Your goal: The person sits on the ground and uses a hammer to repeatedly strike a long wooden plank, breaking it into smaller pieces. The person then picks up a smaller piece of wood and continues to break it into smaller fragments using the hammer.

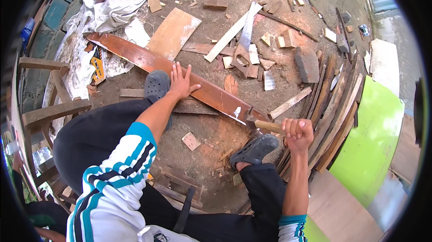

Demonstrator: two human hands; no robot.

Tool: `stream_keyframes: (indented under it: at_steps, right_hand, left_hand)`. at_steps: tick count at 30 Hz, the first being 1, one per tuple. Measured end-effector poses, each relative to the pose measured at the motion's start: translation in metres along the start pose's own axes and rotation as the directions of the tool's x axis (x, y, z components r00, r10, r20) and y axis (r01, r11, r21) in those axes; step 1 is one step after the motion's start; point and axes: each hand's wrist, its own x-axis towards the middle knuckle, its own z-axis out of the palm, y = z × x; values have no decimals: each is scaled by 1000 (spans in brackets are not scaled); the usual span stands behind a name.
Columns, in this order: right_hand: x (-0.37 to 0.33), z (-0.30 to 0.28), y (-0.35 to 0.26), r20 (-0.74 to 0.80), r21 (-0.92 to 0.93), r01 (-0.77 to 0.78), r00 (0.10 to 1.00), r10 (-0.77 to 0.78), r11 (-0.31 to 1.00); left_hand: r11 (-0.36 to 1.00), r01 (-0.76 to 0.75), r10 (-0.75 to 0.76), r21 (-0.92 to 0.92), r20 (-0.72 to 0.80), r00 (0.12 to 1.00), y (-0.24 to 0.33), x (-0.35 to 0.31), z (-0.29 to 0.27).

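A long reddish-brown wooden board lies diagonally across the ground in front of me. My left hand rests flat on its middle, fingers spread. My right hand is wrapped round the wooden handle of a hammer. The dark hammer head is at the board's near right end; whether it touches the wood I cannot tell. Under the board's middle shows a rough wooden piece. My left shoe is beside the board near my left hand, and my right shoe is just below the hammer.
Beyond the board lie a handsaw, a plywood sheet and several wood offcuts. A yellow-handled tool lies left, near wooden chair-like frames. Long planks are stacked right, beside a green panel.
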Motion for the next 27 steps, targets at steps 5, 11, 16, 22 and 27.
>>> stream_keyframes:
  at_steps: [5,11,16,22,27]
  right_hand:
    - [-23,62,-68,31,55,19,999,-21,998]
    - [-68,116,-120,-41,-90,93,994,-97,992]
    - [-112,143,-131,-105,-94,137,984,-147,986]
    - [-146,158,-128,-89,-28,206,974,-208,978]
    - [-144,167,-127,-95,61,177,981,-171,982]
  left_hand:
    - [882,213,-157,-421,164,974,72,-56,28]
    - [242,508,514,-827,553,656,153,-157,-116]
    - [359,321,657,-877,481,581,163,-204,-150]
    - [362,400,607,-842,539,585,144,-244,-165]
    - [330,328,659,-885,465,591,109,-245,-168]
